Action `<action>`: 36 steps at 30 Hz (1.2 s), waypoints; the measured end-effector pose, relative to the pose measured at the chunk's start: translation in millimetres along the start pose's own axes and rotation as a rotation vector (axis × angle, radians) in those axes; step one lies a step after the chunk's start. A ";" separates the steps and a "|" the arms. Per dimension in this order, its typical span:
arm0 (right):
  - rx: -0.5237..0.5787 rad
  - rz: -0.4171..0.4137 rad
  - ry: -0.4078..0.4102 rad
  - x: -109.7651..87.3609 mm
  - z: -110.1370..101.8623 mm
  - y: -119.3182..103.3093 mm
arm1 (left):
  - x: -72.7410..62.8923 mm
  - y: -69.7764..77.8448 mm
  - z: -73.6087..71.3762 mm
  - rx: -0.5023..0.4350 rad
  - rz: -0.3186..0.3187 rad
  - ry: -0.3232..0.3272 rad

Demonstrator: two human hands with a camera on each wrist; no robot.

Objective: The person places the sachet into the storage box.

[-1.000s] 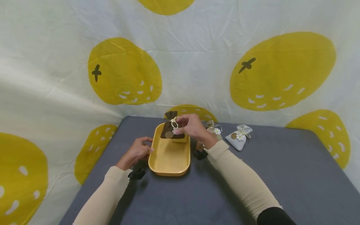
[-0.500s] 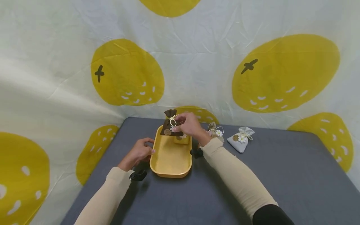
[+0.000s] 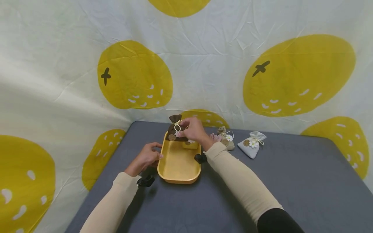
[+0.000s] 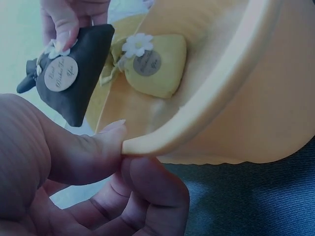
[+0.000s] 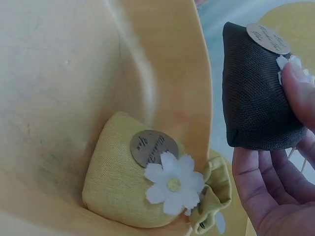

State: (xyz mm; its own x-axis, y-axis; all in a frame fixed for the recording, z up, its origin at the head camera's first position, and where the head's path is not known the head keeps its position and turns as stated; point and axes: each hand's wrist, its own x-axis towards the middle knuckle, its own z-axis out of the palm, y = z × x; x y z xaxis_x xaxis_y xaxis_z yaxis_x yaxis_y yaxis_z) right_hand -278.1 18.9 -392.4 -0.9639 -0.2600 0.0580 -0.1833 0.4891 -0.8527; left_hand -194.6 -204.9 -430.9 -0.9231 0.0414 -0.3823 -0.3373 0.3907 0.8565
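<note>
My right hand [image 3: 193,130] pinches a dark brown drawstring pouch [image 5: 258,93] with a white flower and a round label, held above the far end of the yellow tray [image 3: 177,166]. Thumb in front and fingers behind, the grip shows in the right wrist view. Inside the tray, at its far right corner, lies a yellow pouch [image 4: 165,69] with a daisy and label. On the tray's left side, my left hand [image 3: 148,156] pinches the rim between thumb and curled forefinger, as the left wrist view shows. The brown pouch hangs apart from the yellow one.
Right of the tray stand a beige pouch [image 3: 228,142] and a partly hidden pink pouch [image 3: 215,138]. Farther right lies a white pouch [image 3: 251,145]. All rest on a grey cloth-covered table [image 3: 291,174], with a patterned curtain [image 3: 207,77] behind it.
The brown pouch has shifted slightly left over the tray in my right hand, uncovering more of the yellow pouch. My left hand keeps its hold on the rim.
</note>
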 end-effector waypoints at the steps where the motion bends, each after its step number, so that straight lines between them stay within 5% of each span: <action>1: -0.002 0.001 0.001 0.2 0.9 -0.2 | 0.3 -0.1 0.1 -0.001 -0.001 0.002; 36: -0.165 0.016 0.012 5.5 24.2 11.3 | -1.4 1.4 0.8 0.008 0.012 0.014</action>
State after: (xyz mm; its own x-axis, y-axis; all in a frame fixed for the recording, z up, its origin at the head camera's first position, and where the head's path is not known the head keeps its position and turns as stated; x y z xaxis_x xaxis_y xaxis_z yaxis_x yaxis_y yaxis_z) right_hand -280.9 2.9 -414.3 -0.9690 -0.2418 0.0516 -0.1960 0.6238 -0.7567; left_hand -193.6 -203.6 -429.4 -0.9297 0.0333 -0.3668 -0.3243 0.3977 0.8583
